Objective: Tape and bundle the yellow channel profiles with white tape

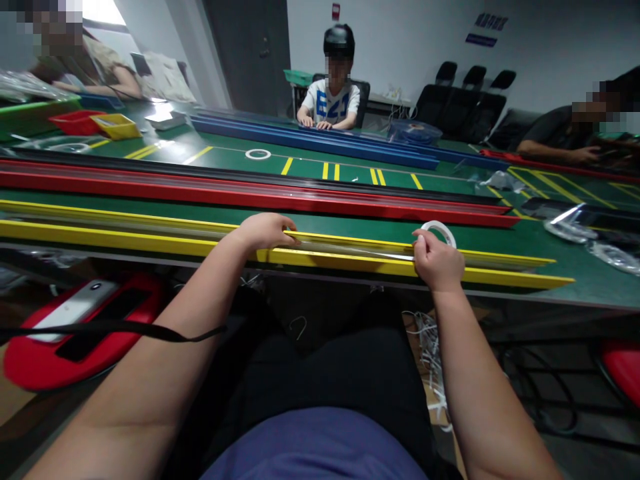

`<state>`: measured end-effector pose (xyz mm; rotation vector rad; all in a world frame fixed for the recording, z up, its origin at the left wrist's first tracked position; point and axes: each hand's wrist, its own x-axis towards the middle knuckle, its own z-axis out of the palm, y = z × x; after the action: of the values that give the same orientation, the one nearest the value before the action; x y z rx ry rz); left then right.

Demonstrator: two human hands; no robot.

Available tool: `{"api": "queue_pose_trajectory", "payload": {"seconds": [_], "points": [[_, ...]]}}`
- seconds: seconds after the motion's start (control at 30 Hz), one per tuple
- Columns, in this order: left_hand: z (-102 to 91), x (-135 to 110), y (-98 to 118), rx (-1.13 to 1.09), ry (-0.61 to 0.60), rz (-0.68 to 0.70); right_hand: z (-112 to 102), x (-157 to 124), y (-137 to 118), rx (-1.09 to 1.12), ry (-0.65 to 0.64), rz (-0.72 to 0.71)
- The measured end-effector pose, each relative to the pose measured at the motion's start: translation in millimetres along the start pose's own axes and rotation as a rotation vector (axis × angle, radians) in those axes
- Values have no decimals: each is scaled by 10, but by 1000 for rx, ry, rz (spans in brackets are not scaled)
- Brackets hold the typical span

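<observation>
Across the near table edge lies a long yellow channel rail [350, 263], its open side upward. My left hand [265, 231] is over the rail, fingers bent down into its groove, apparently pinching the end of a thin strip; the fingertips are partly hidden. My right hand [440, 261], closed with the thumb on top, holds a white roll of tape [447, 231] just above the rail's right part. Between the hands a narrow white strip of tape [393, 255] runs taut along the groove.
Beyond lie a red rail [350, 204], a black rail [320, 181] and blue rails [320, 141]. Another white tape roll [258, 154] rests farther back. Three people sit around the table. A red stool [35, 363] with a phone stands at lower left; plastic wrap [570, 227] lies right.
</observation>
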<state>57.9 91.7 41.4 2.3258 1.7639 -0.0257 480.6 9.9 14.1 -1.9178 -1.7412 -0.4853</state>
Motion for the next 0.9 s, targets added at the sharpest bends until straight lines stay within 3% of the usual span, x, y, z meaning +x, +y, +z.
{"api": "queue_pose_trajectory", "payload": {"seconds": [0.9], "points": [[-22, -37, 10, -19, -6, -1, -41, 2, -23, 13, -18, -2]]}}
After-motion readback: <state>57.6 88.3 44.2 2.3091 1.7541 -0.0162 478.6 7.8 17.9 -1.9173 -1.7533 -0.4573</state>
